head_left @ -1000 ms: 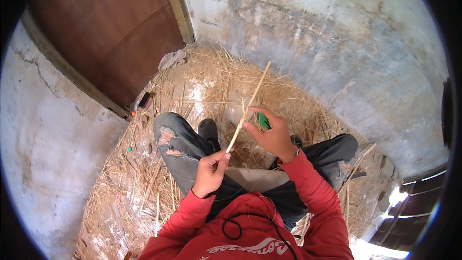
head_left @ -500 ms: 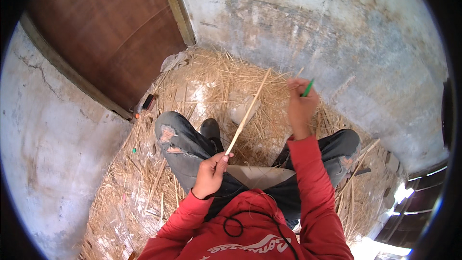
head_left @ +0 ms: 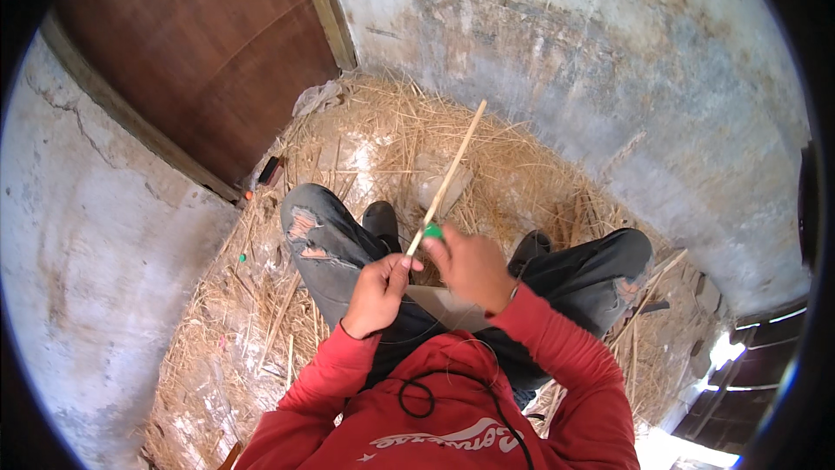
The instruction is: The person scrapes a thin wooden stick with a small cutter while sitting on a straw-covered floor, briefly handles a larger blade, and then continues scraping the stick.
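A long, pale, thin wooden stick (head_left: 457,163) slants up and away from my lap. Its near end is pinched between the thumb and fingers of my left hand (head_left: 376,298). Close against the stick, just beyond those fingers, my right hand (head_left: 472,270) is closed around a slim tool with a green handle (head_left: 433,231). Any blade on it is hidden behind my fingers, so its exact kind does not show. Under both hands, a pale flat piece (head_left: 448,306) lies across my lap between my thighs.
Straw-like shavings and strips (head_left: 383,113) cover the floor around my bent legs. A whitish stone-like lump (head_left: 445,185) rests between my feet. By the brown door (head_left: 200,53) lie a small dark box-like object (head_left: 270,171) and a crumpled cloth (head_left: 318,98). Stained walls (head_left: 557,61) stand close.
My right hand has come down and toward me, from out beyond the right knee to the stick near my left hand, bringing the green-handled tool. The left hand keeps its hold.
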